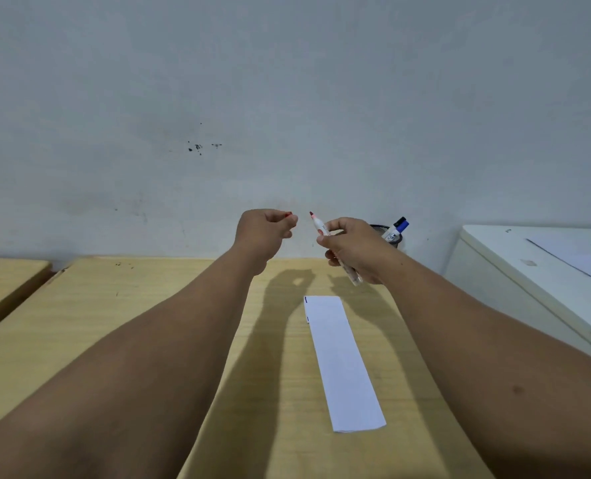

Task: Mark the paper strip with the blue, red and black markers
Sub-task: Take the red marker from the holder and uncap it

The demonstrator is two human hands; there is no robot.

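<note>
A long white paper strip (342,361) lies on the wooden table (149,305), running from near me toward the wall, with two short dark marks on its far left edge. Held up above the strip's far end, my right hand (353,250) grips the red marker (320,228), uncapped, its red tip pointing up and left. My left hand (264,233) is closed around the marker's red cap (289,214), a small gap from the tip. A blue-capped marker (396,229) stands in a dark mesh cup (392,236) behind my right hand. No black marker can be made out.
A grey wall stands right behind the table. A second wooden table (4,281) adjoins on the left. A white cabinet (529,271) with papers on top sits at the right.
</note>
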